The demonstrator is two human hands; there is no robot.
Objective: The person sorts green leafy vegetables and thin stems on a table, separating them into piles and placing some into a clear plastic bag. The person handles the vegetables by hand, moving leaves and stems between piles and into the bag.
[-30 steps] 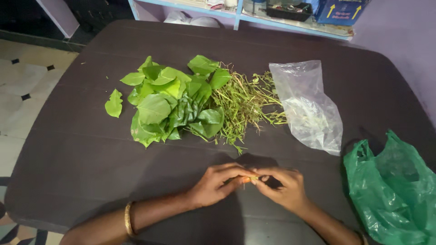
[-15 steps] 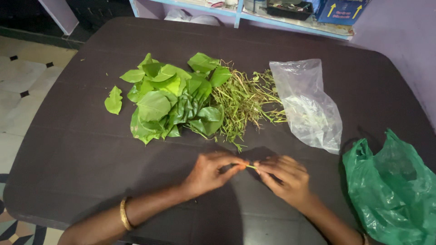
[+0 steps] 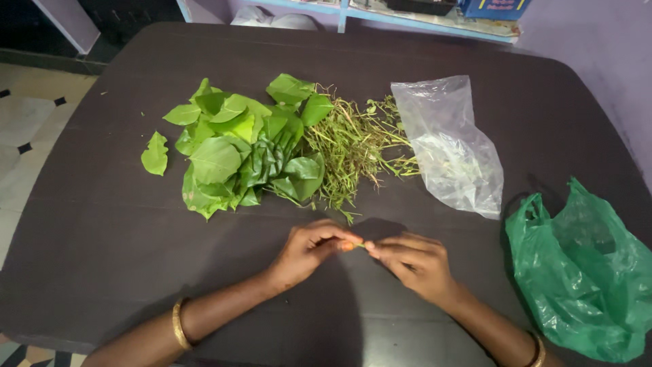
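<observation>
**Desk:** Dark tabletop (image 3: 109,224), rounded corners, matte and smooth, fills nearly the whole view from above; tiled floor shows past its edge, a blue shelf along the far side. What lies on it, biggest first?

**Caption writer:** Beyond the fingertips, up and toward the left hand's side, a heap of broad green leaves (image 3: 234,146), glossy, heart-shaped, overlapping flat. Directly beyond the fingers, touching that heap, a tangle of thin wiry stems (image 3: 350,146), pale green, strands running mostly away from the person. Off to the right of the right hand, at the table's near edge, a crumpled green plastic bag (image 3: 584,272), mouth slack. Beyond the right hand, a clear plastic bag (image 3: 451,149), wrinkled, lying flat, its far end touching the stems. One loose leaf (image 3: 155,153) sits apart, far out on the left side.

**Desk:** And the hands?

**Caption writer:** Left hand (image 3: 309,248) and right hand (image 3: 414,265) meet near the front edge, both narrowed to a pinch. Between the fingertips is a small stem piece (image 3: 363,245), green with an orange tint at one end. Its long axis runs side to side, from one pinch to the other, so it lies straight between the two hands, equally near both. Each wrist carries a gold bangle (image 3: 178,324).

**Desk:** Grip detail?

**Caption writer:** Thumb and forefinger closed on each end of the piece; the other fingers curl loosely. How hard they press cannot be told.
</observation>
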